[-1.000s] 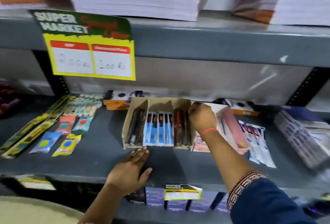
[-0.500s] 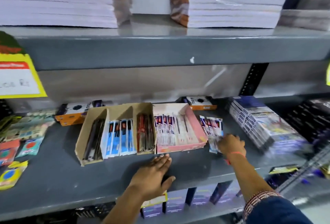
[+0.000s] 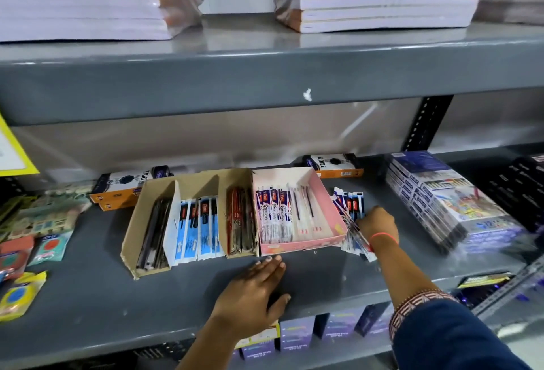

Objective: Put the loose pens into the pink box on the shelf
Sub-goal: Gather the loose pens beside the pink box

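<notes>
The pink box (image 3: 329,207) stands open on the grey shelf (image 3: 88,296), holding several packaged pens along its left side. Just right of it lies a loose bunch of packaged pens (image 3: 348,203). My right hand (image 3: 378,222) rests on this bunch with its fingers closed around some of the packets, lifting their near ends. My left hand (image 3: 254,290) lies flat and open on the shelf in front of the pink box, fingertips close to its front wall.
A brown cardboard tray (image 3: 194,184) with black, blue and red pens adjoins the pink box on the left. Orange boxes (image 3: 123,185) stand behind. Stacked colour-pencil packs (image 3: 447,198) lie to the right, small blister packs (image 3: 44,222) to the left. Paper stacks fill the upper shelf.
My right hand left the pink box, moved right to the loose pens and closed on them. The view swung right. My left hand stayed flat on the shelf.
</notes>
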